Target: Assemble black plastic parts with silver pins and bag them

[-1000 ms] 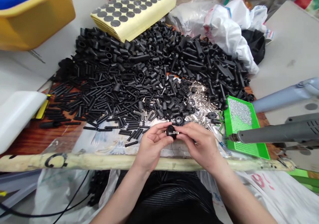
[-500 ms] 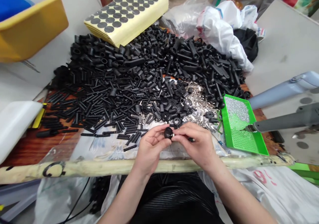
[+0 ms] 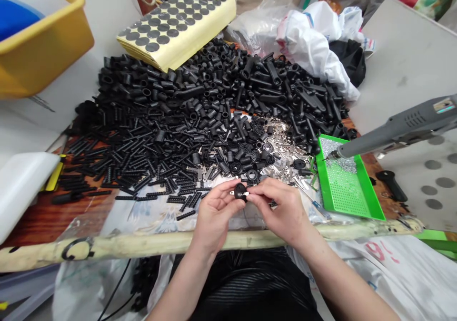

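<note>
Between finger and thumb, my left hand [image 3: 218,208] grips a small round black plastic part [image 3: 240,191] above the table's front edge. My right hand [image 3: 280,206] pinches a small silvery metal clip [image 3: 245,194] against the right side of that part. A bit of metal also shows on the part's left side. The fingertips partly cover both pieces. Just beyond my hands lie black ring-shaped parts [image 3: 253,174] and a heap of loose metal clips [image 3: 280,138].
Black toothed strips [image 3: 132,145] lie left; black tubes and handles [image 3: 200,85] pile up behind. A green tray [image 3: 346,199] holds small screws, with an electric screwdriver [image 3: 385,131] over it. A stack of sticker sheets [image 3: 193,38], a yellow bin [image 3: 53,50] and a wooden pole [image 3: 143,242] surround the area.
The screwdriver has swung up and back, its tip now over the tray's left side. A bit of metal has come into view left of the black part. My hands have barely moved.
</note>
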{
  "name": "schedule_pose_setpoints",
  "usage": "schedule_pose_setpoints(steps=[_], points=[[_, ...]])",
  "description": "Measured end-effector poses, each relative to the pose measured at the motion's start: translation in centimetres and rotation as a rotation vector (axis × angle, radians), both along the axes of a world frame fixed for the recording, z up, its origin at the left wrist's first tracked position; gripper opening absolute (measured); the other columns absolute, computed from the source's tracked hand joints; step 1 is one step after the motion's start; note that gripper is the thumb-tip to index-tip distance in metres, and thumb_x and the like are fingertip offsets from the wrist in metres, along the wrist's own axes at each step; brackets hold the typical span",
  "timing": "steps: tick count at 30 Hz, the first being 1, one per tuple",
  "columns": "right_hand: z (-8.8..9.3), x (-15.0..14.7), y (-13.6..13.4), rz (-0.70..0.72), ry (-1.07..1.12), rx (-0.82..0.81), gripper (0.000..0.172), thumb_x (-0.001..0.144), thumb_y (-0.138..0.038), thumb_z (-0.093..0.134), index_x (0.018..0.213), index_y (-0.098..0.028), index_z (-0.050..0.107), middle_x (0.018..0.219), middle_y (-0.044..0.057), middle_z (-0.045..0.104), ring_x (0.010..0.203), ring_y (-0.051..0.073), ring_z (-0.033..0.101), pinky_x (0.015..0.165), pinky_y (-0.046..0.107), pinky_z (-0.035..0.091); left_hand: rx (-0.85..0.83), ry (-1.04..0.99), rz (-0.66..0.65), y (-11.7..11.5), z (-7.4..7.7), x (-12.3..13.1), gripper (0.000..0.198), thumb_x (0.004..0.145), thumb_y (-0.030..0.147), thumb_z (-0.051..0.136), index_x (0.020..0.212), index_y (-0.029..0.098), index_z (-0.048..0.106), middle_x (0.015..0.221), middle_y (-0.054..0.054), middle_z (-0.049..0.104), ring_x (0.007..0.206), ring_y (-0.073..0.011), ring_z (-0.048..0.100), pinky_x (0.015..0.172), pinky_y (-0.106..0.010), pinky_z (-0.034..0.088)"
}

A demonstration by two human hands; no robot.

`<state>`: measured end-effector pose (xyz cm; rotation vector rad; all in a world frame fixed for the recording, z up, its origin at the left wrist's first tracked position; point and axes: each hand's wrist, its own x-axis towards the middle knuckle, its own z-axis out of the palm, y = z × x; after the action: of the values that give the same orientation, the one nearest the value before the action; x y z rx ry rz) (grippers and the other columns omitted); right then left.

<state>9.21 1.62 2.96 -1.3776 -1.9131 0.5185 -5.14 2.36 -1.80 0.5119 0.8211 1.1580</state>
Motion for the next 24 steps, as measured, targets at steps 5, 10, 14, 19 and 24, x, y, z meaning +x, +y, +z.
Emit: schedule_pose_setpoints(steps=[5, 10, 14, 19, 24], points=[[-0.11, -0.13, 0.03, -0.002, 0.019, -0.029, 0.012, 0.085, -0.015, 0.058, 0.084, -0.019, 0.069, 0.08, 0.003, 0.068, 0.071, 0.015, 0.063, 0.066, 0.028, 0.053, 0.017, 0.026, -0.001, -0.09, -0.2, -0.02, 0.036, 0.059, 0.011, 0.079, 0.093, 0.018, 0.07, 0.092, -0.005, 0.072, 0.087, -0.0165, 0.065, 0.079, -0.025, 0.049], [-0.27, -0.21, 0.14, 0.004, 0.027, -0.036, 0.011, 0.085, -0.013, 0.059, 0.085, -0.018, 0.068, 0.08, 0.003, 0.068, 0.073, 0.016, 0.063, 0.067, 0.028, 0.051, 0.026, 0.014, -0.01, -0.07, -0.3, -0.01, 0.036, 0.06, 0.011, 0.079, 0.094, 0.019, 0.07, 0.092, -0.004, 0.072, 0.089, -0.0166, 0.065, 0.082, -0.026, 0.049], [-0.21, -0.25, 0.0, -0.009, 0.029, -0.047, 0.012, 0.085, -0.013, 0.058, 0.082, -0.019, 0.068, 0.076, 0.002, 0.067, 0.069, 0.015, 0.061, 0.062, 0.026, 0.049, 0.015, 0.014, 0.006, -0.01, -0.21, 0.01, 0.036, 0.058, 0.01, 0.079, 0.092, 0.019, 0.071, 0.09, -0.004, 0.072, 0.089, -0.0171, 0.065, 0.083, -0.027, 0.049], [0.05, -0.51, -0.2, -0.056, 0.022, -0.094, 0.012, 0.084, -0.017, 0.058, 0.077, -0.018, 0.067, 0.067, 0.0, 0.063, 0.057, 0.013, 0.055, 0.052, 0.023, 0.042, 0.018, 0.02, 0.013, 0.04, -0.08, 0.03, 0.036, 0.058, 0.01, 0.079, 0.091, 0.019, 0.071, 0.089, -0.003, 0.073, 0.086, -0.0162, 0.065, 0.08, -0.026, 0.05], [0.41, -0.86, -0.05, -0.113, 0.009, -0.136, 0.019, 0.082, -0.021, 0.056, 0.064, -0.018, 0.062, 0.057, -0.001, 0.057, 0.049, 0.011, 0.048, 0.047, 0.022, 0.035, 0.016, 0.04, 0.023, -0.08, -0.12, 0.1, 0.035, 0.058, 0.01, 0.079, 0.091, 0.019, 0.071, 0.089, -0.004, 0.073, 0.087, -0.0183, 0.066, 0.082, -0.029, 0.051]])
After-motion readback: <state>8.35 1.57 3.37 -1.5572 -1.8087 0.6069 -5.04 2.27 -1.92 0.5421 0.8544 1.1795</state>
